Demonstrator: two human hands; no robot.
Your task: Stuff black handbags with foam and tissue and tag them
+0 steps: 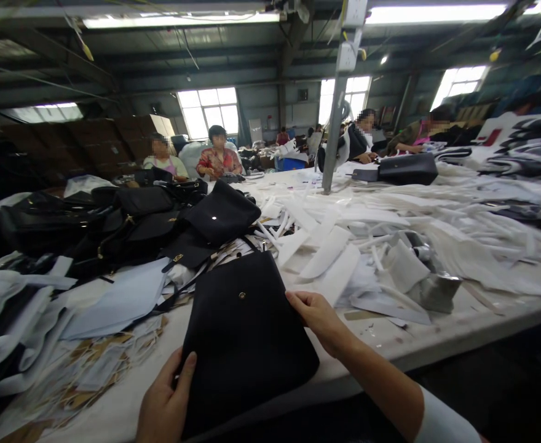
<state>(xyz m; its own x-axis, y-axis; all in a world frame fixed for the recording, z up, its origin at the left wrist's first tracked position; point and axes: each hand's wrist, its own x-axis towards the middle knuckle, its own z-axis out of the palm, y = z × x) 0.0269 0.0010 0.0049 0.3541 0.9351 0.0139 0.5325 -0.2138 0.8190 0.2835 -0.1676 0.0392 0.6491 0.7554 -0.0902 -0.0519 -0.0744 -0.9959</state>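
A black leather bag point(245, 335) with a small metal snap lies flat on the white table point(441, 329) right in front of me. My left hand point(164, 403) grips its near left corner, thumb on top. My right hand point(319, 320) holds its right edge, fingers curled over the side. A thin black strap runs from the bag's top toward the pile behind it.
A heap of black bags point(127, 224) fills the left. White paper strips and stuffing point(344, 246) cover the middle and right. A metal pole point(337, 123) rises from the table. Another black bag point(406, 169) sits far right. Several people sit working at the far end.
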